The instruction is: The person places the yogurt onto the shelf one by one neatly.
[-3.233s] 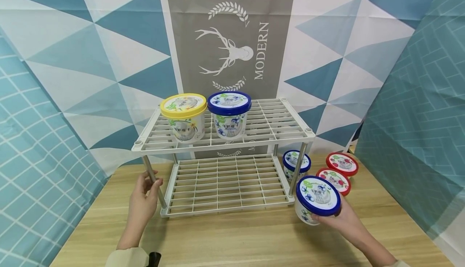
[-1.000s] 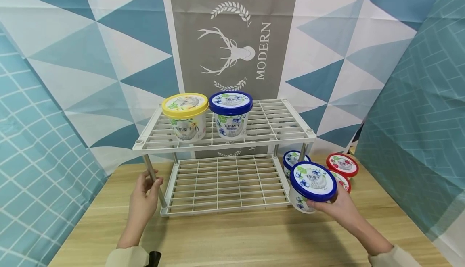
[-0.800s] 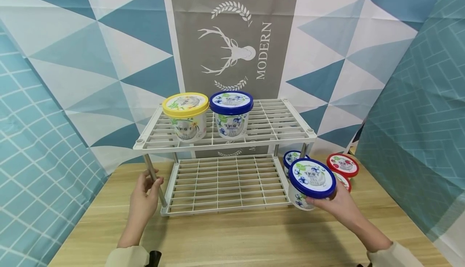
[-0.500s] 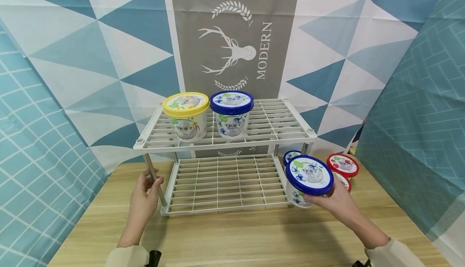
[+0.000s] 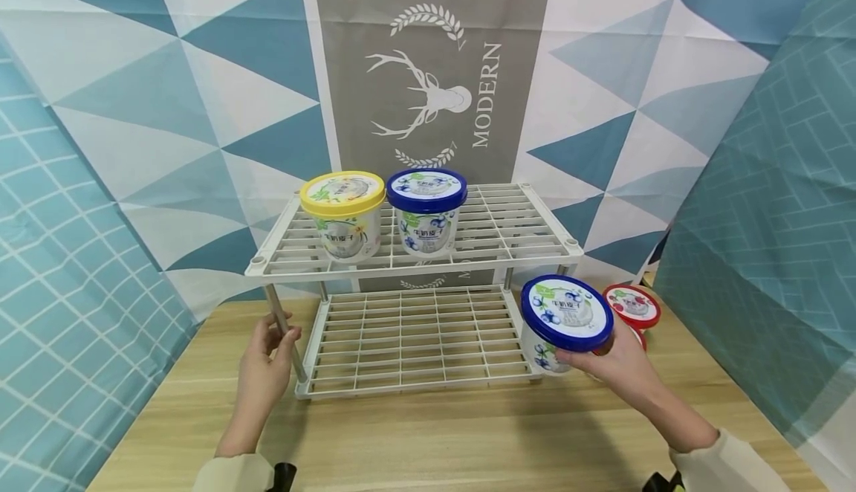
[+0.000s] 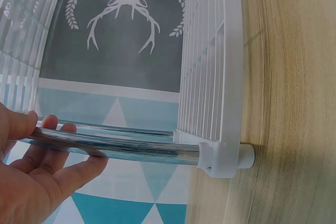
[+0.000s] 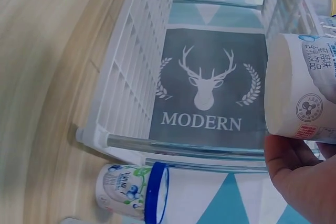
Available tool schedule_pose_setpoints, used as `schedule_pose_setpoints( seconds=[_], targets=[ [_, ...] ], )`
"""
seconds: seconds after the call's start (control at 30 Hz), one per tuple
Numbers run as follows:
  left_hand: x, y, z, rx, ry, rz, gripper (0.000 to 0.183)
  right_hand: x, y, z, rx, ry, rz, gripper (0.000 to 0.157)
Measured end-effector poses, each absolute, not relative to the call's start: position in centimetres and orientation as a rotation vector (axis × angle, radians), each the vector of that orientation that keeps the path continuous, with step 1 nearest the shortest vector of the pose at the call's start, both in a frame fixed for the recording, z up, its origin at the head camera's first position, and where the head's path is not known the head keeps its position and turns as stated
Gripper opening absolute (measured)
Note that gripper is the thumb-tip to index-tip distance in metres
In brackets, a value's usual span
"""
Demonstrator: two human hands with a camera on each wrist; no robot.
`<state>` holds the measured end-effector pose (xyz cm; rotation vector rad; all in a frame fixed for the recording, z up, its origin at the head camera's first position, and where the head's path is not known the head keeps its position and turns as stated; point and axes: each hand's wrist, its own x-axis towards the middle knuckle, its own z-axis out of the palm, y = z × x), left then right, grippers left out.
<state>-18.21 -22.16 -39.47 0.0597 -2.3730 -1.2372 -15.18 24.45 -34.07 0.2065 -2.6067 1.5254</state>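
Note:
My left hand (image 5: 263,366) holds the front left metal post (image 5: 275,303) of a white two-tier shelf rack (image 5: 414,388). In the left wrist view, thumb and fingers lie around that post (image 6: 152,151). Off the table beside the front right post, my right hand (image 5: 625,366) grips a white tub (image 5: 567,312) with a blue lid and blueberry print, slightly tilted. Its base and side show in the right wrist view, with fingers beneath. On the upper tier, a yellow-lidded tub (image 5: 344,217) and another blue-lidded tub (image 5: 426,213) stand side by side.
Two red-lidded tubs (image 5: 631,305) stand on the wooden table (image 5: 428,440) right of the rack, one mostly covered by my right hand. Another blue-lidded tub (image 7: 123,190) stands beside the rack, hidden in the head view. Patterned cloth (image 5: 602,46) hangs behind.
My right hand has raised the blue-lidded tub and brought it left towards the rack's right post, covering the blue-lidded tub behind. My left hand stays on its post.

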Motion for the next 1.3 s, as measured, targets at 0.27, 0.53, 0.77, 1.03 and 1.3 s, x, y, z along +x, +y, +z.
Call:
schedule_pose_setpoints(
  seconds=[0.27,0.53,0.77,1.03,1.3],
  targets=[
    [-18.0,-22.4,-39.5,0.089,-2.372,-1.249,0.03,-15.6,24.2,-32.7,0.359,-2.522,1.527,0.085],
    [-18.1,-22.4,-39.7,0.08,-2.386,-1.234,0.031,-15.4,24.0,-32.0,0.345,-2.543,1.509,0.083],
    [-18.1,-22.4,-39.6,0.073,-2.388,-1.225,0.031,-15.5,23.6,-31.3,0.327,-2.552,1.481,0.082],
    [-18.2,-22.1,-39.6,0.066,-2.378,-1.224,0.03,-15.9,23.3,-30.0,0.31,-2.54,1.49,0.081],
    [-18.2,-22.1,-39.4,0.06,-2.373,-1.228,0.03,-16.4,22.9,-28.7,0.291,-2.52,1.528,0.084]
  ],
)
